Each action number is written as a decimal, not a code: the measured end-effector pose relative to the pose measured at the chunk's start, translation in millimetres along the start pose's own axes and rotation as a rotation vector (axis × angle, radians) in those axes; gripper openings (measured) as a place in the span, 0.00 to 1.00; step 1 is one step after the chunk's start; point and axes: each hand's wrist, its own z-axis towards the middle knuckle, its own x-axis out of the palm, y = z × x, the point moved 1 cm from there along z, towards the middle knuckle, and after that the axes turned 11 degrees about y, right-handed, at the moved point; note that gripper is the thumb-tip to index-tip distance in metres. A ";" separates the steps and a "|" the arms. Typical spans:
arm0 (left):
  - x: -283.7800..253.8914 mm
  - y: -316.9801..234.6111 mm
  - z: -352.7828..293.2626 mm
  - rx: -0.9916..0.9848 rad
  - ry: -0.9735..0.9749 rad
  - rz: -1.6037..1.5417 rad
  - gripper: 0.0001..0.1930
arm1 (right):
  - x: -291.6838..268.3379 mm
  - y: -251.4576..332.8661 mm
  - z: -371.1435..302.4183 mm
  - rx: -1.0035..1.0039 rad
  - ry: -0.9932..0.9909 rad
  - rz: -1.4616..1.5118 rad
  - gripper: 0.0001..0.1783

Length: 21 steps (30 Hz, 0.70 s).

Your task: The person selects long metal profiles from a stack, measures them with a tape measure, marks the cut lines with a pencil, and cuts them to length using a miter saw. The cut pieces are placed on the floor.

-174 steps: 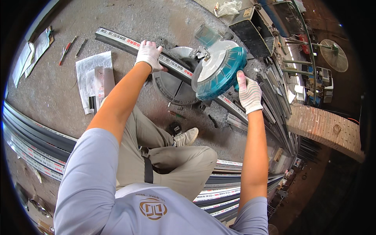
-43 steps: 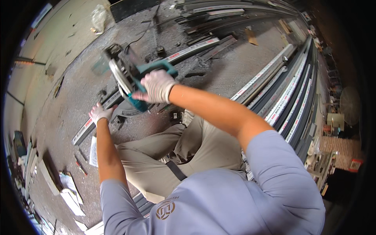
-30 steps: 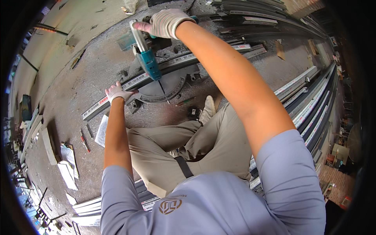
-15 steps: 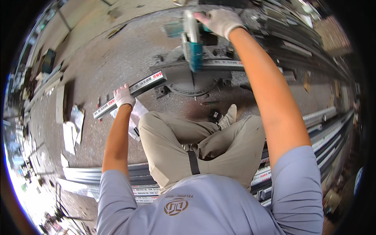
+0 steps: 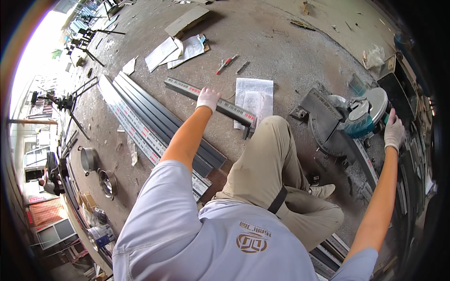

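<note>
My gloved left hand (image 5: 208, 99) is wrapped round a short dark metal profile (image 5: 234, 110) with a printed white strip. This cut piece is low over the floor, its near end beside my knee; I cannot tell whether it touches the ground. At the right, my gloved right hand (image 5: 394, 133) grips the handle of a teal and grey mitre saw (image 5: 360, 124). A longer profile (image 5: 364, 158) lies across the saw's base (image 5: 320, 122), running toward my right forearm. The saw's round guard (image 5: 375, 102) hides most of the blade.
Long profiles (image 5: 154, 114) lie stacked at my left. Paper sheets (image 5: 253, 96), a red marker (image 5: 224, 66) and more papers (image 5: 164, 53) are on the floor ahead. Two round metal pans (image 5: 88, 159) sit far left. More bars (image 5: 412, 173) crowd the right side.
The view has swung left. My left hand has carried the short profile away from the saw, toward the stacked bars. My right hand has stayed at the saw handle.
</note>
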 end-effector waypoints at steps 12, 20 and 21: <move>116.0 -18.7 -92.2 -0.075 0.452 -0.112 0.42 | -13.5 -0.5 1.4 -0.016 0.075 0.059 0.51; 116.2 -8.4 -109.1 -0.139 0.285 -0.241 0.37 | -11.5 -17.3 -7.4 -0.364 -0.063 0.147 0.35; 119.3 -10.5 -112.0 -0.143 0.200 -0.283 0.35 | -10.1 -19.8 -8.0 -0.460 -0.100 0.155 0.33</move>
